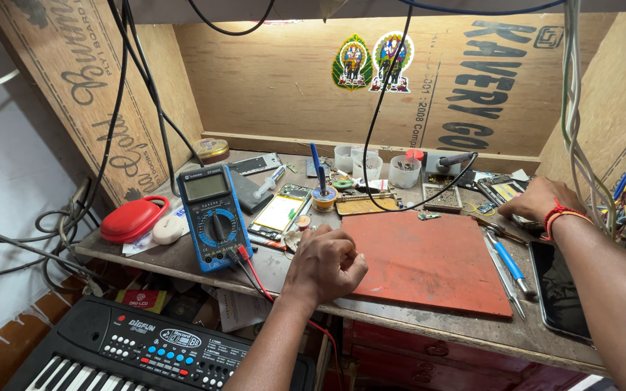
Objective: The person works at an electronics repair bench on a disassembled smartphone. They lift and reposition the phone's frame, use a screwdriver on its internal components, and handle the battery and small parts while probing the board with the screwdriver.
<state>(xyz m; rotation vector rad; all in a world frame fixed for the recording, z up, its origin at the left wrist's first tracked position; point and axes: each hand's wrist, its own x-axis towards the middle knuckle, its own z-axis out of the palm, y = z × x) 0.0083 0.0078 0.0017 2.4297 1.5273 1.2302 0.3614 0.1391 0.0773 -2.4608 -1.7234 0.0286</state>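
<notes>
My left hand [324,264] rests as a loose fist on the bench edge, at the left border of a red work mat [429,264]; I cannot tell whether anything small is in it. Just left of it stands a blue multimeter [213,216] with red and black leads. An opened phone [280,212] lies behind the fist. My right hand [537,199] reaches to the right rear, fingers down among small parts and a circuit board [505,190]; what it touches is hidden. A red thread is tied round that wrist.
Blue-handled screwdrivers [508,262] and a dark phone [559,289] lie at the right. Small plastic cups [403,171], a solder-wire stand [322,194], a red case [133,219] and hanging cables crowd the bench. A keyboard instrument [146,347] sits below.
</notes>
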